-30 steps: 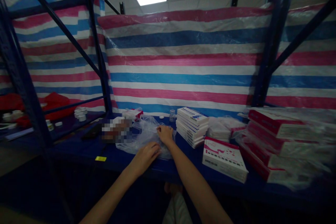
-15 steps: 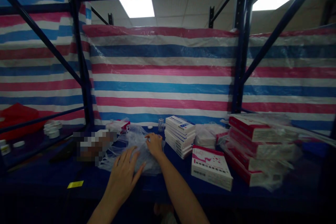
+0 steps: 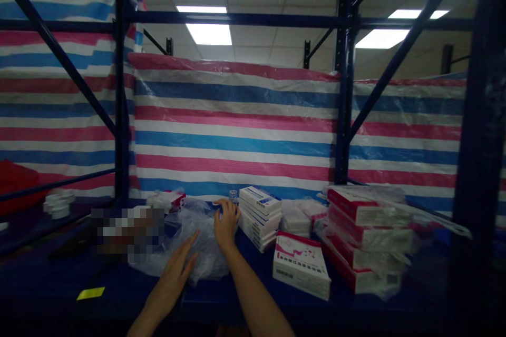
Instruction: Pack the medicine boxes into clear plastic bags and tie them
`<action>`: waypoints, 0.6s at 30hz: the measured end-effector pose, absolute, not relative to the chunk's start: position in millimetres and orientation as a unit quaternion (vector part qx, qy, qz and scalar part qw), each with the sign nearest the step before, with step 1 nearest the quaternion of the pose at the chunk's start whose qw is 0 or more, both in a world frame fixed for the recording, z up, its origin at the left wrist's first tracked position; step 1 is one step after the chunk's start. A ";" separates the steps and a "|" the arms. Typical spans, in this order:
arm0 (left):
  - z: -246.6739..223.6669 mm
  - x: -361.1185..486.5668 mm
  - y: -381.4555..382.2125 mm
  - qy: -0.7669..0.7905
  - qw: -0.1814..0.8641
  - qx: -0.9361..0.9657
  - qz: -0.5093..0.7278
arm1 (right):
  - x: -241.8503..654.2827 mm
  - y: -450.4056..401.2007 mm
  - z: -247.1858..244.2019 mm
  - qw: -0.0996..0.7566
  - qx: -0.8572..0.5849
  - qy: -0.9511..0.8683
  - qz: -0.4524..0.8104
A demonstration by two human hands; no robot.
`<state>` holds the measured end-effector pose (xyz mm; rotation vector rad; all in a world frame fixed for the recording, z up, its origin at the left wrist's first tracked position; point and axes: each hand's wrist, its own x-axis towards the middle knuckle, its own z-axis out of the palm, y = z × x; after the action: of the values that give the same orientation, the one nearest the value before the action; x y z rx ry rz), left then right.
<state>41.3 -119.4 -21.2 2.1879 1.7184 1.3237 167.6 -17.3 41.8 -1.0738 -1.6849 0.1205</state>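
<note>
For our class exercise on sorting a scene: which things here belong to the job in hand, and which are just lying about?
In hand, it seems:
crumpled clear plastic, with the left hand and right hand at it

Apparently just lying about:
stack of white boxes
single red-and-white box
plastic-wrapped red-and-white boxes at right
yellow label
white containers at left

Thin, glossy, crinkled clear plastic forms the bag (image 3: 203,253); the stacked boxes (image 3: 259,213) look like smooth paperboard; the frame (image 3: 343,95) looks like painted metal.
</note>
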 end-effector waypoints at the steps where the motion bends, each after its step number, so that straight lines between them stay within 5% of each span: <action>1: -19.6 42.9 -121.6 0.548 0.036 0.711 0.439 | 172.5 -28.5 47.6 0.539 -0.451 -0.710 0.045; 6: -13.8 47.9 -129.9 0.524 -0.002 0.720 0.455 | 247.3 -93.6 93.2 0.525 -0.427 -0.736 -0.024; 14: 23.3 101.9 -155.9 0.447 -0.017 0.752 0.485 | 519.9 -86.9 230.1 0.320 -0.490 -0.774 -0.243; 18: 44.2 139.6 -160.9 0.379 0.016 0.795 0.474 | 591.5 -59.6 264.4 0.178 -0.556 -0.794 -0.171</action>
<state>139.6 -160.9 44.2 2.4731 1.1783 1.4731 591.5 -59.6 264.4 -1.5735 -2.2449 -0.4827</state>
